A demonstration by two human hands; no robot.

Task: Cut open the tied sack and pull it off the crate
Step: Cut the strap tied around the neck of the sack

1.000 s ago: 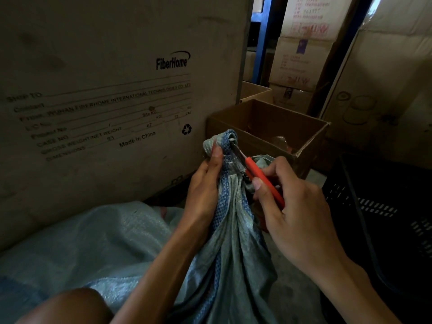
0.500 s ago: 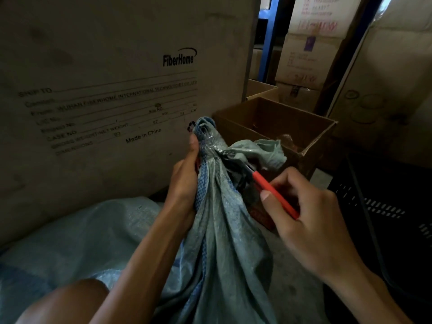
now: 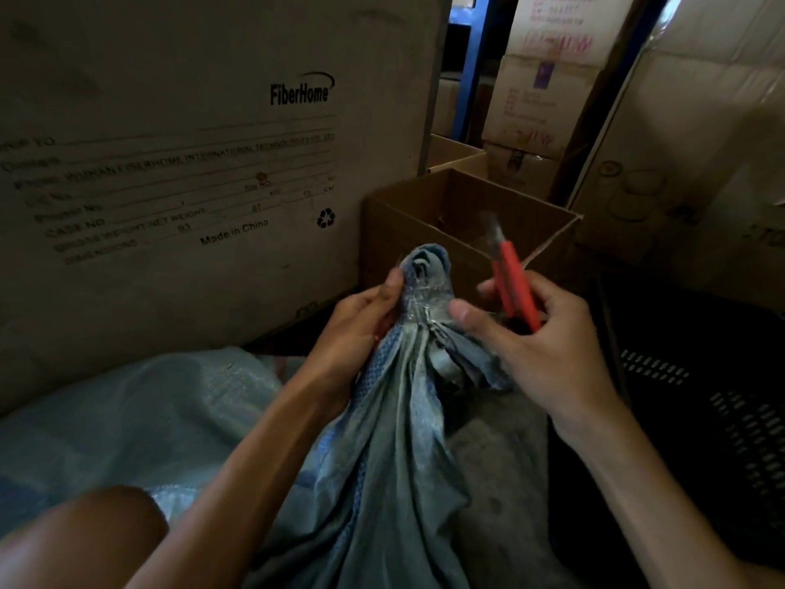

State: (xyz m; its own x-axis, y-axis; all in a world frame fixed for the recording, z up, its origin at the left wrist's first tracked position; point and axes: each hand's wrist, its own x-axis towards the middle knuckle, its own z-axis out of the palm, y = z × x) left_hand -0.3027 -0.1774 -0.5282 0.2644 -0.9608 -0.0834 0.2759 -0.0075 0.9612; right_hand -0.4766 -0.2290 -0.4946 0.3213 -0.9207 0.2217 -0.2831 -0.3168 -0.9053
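Observation:
A blue-grey woven sack (image 3: 395,440) rises between my arms, its neck gathered into a bunch (image 3: 427,272) bound with clear tape or twine. My left hand (image 3: 361,320) grips the neck from the left, just under the binding. My right hand (image 3: 539,346) holds a red utility knife (image 3: 514,282) with its blade pointing up and away, clear of the fabric, while its thumb presses on the right side of the binding. The crate inside the sack is hidden.
A large FiberHome carton (image 3: 191,163) stands close on the left. An open brown box (image 3: 467,218) sits right behind the sack's neck. A black plastic crate (image 3: 701,376) is at the right, stacked cartons (image 3: 548,78) behind. My knee (image 3: 80,542) shows at lower left.
The knife was against the sack's neck; now it is lifted off, blade pointing up. The loose flap seen half a second ago is no longer sticking out, and my right thumb now touches the binding.

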